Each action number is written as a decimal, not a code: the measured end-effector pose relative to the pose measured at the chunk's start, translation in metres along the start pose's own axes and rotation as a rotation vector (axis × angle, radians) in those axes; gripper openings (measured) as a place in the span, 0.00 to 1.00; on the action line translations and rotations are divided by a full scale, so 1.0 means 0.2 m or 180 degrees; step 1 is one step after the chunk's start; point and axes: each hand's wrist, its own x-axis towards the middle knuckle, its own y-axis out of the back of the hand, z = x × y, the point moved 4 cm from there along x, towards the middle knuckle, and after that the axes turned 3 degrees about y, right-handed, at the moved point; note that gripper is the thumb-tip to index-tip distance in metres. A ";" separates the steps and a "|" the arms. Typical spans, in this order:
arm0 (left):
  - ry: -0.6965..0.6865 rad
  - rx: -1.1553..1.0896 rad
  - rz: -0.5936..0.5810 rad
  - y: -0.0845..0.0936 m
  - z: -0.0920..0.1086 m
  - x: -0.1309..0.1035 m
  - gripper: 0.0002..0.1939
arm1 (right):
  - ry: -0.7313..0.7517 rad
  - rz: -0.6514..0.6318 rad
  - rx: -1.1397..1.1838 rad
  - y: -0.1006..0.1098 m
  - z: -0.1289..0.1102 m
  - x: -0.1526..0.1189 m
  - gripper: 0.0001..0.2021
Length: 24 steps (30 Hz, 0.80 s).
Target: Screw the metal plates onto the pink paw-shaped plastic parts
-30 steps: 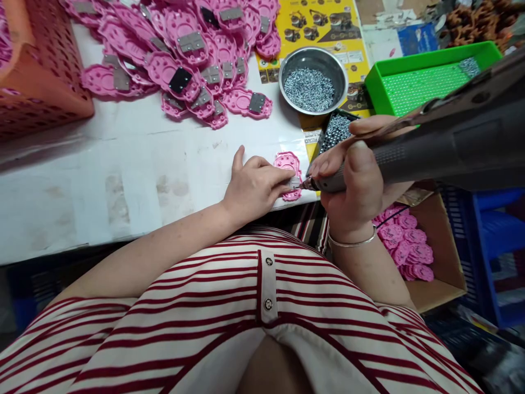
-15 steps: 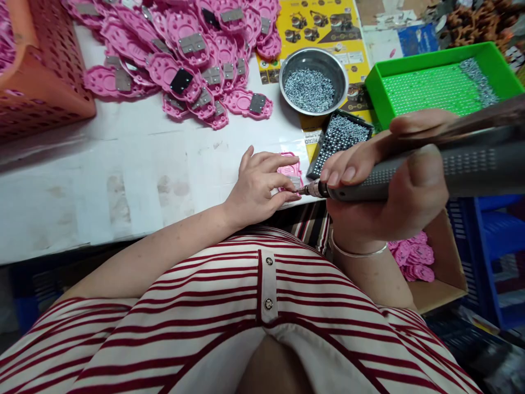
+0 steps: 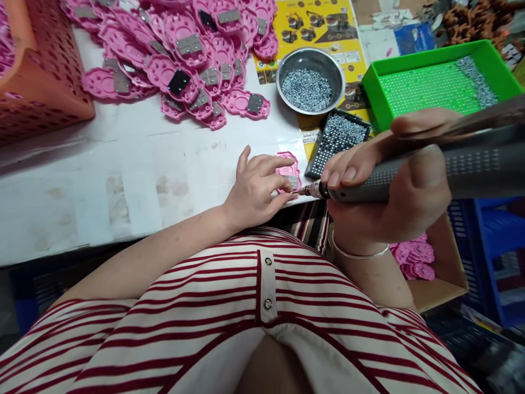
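My right hand (image 3: 394, 186) is wrapped round a grey electric screwdriver (image 3: 369, 183), which points left. Its thin bit (image 3: 302, 191) reaches the fingertips of my left hand (image 3: 262, 183). There my left thumb and index finger are pinched together; whatever sits between them is too small to make out. Under those fingers, at the table's front edge, lies a pink plastic toy part (image 3: 286, 161) with a grey metal plate (image 3: 294, 179) on it. The other left fingers stretch over this part, hiding some of it.
A heap of pink parts (image 3: 188, 46) lies beside an orange basket (image 3: 49, 71). A steel bowl (image 3: 310, 108) of screws, a black screw tray (image 3: 314, 167) and a green tray (image 3: 426, 82) stand right of it. Below the table edge is a cardboard box (image 3: 449, 262) with pink pieces.
The left hand and the pink part under it have shifted slightly left relative to the screwdriver. Its bit stays at the left fingertips. The whole view has shifted a little.
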 end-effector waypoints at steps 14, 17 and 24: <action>-0.0177 0.0207 0.0003 0.00 0.01 -0.01 0.09 | -0.0386 -0.0134 -0.0123 0.03 -0.02 0.00 0.17; 0.0083 0.0368 -0.0136 -0.01 -0.01 0.00 0.15 | -0.0350 -0.0127 -0.0048 0.02 -0.05 0.01 0.14; 0.0210 0.0651 -0.0202 -0.01 -0.02 -0.02 0.20 | -0.0347 0.0253 -0.0205 0.02 -0.10 0.04 0.07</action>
